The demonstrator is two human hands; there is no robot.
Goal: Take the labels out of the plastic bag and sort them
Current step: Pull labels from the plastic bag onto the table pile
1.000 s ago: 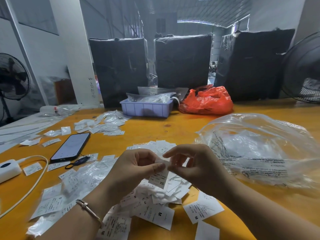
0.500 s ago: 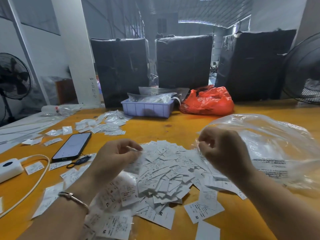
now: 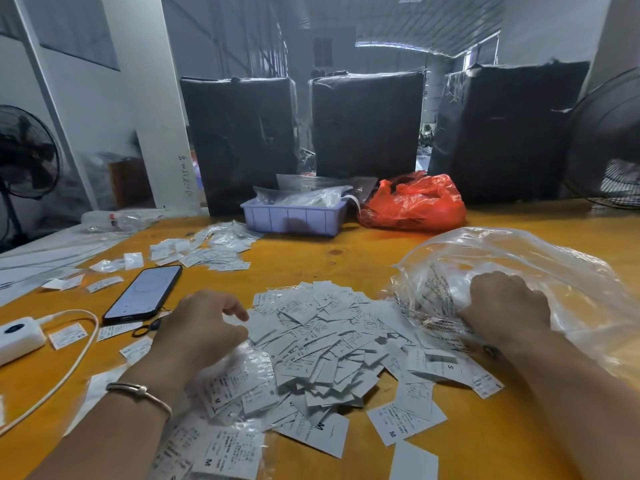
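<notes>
Head view: right hand (image 3: 507,308) grips plastic bag (image 3: 540,282), mouth facing left toward labels (image 3: 332,344); left hand (image 3: 201,327) loosely curled.

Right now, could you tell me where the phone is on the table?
In the head view the phone lies screen up on the left of the table, just beyond the left hand and right of the white charger.

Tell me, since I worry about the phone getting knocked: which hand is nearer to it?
Left. The left hand lies just right of the phone; the right hand is far across the label pile, on the plastic bag.
</notes>
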